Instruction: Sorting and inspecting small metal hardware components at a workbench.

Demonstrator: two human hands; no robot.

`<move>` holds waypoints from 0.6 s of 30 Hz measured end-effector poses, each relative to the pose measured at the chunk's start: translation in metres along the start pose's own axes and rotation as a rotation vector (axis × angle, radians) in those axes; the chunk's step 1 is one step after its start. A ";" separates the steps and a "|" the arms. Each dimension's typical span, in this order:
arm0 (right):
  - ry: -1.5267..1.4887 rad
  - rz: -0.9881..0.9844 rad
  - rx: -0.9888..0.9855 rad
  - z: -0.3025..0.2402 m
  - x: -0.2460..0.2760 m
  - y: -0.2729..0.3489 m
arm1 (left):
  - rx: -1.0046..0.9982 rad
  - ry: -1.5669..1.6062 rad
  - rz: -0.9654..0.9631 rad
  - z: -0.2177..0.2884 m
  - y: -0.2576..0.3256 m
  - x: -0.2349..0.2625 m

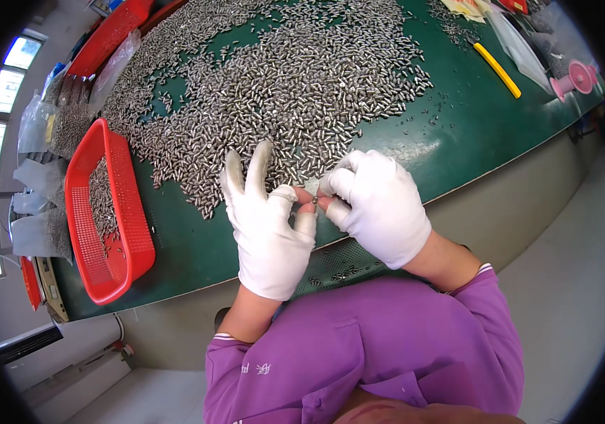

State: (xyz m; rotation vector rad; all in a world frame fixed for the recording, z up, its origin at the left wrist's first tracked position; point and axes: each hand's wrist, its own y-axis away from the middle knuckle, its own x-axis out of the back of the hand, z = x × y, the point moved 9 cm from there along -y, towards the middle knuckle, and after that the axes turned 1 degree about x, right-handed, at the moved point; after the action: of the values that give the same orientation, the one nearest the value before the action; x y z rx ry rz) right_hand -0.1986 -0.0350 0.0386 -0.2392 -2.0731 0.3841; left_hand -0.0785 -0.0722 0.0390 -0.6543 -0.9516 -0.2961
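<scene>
Both of my hands wear white gloves with some fingertips bare, and they meet over the near edge of the green table [193, 265]. Between their fingertips is a small metal part [314, 201], partly covered by the fingers. My left hand [268, 226] pinches it with thumb and index finger, while two other fingers stretch out towards the pile. From the other side, my right hand [379, 205] grips the same part, its remaining fingers curled. Just beyond both hands spreads a wide pile of small silvery cylindrical metal parts [295, 92].
On the left, a red plastic basket [143, 244] holds more metal parts. Plastic bags of parts [41, 233] stand beyond it. A yellow-handled tool [498, 71] and a pink spool [577, 79] lie at the far right. Below the table edge, a green mesh tray [338, 258] carries several dark pieces.
</scene>
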 end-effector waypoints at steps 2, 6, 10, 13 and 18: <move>-0.005 0.002 0.008 0.000 0.001 0.001 | -0.014 0.013 -0.010 0.000 0.000 -0.001; -0.035 0.012 0.027 0.000 0.003 0.001 | -0.026 0.025 -0.005 0.000 0.001 0.000; -0.083 0.011 0.042 0.002 0.005 0.002 | -0.060 0.045 -0.025 0.004 0.001 0.002; -0.117 -0.116 0.121 0.007 0.006 0.006 | -0.163 0.104 -0.157 0.014 0.001 0.003; -0.282 -0.256 0.231 0.006 0.007 0.011 | -0.237 0.185 -0.213 0.015 0.006 0.008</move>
State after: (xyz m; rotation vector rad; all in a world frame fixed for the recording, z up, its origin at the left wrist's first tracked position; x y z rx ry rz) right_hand -0.2070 -0.0232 0.0374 0.2304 -2.2751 0.5178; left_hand -0.0810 -0.0573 0.0491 -0.7288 -0.8153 -0.6548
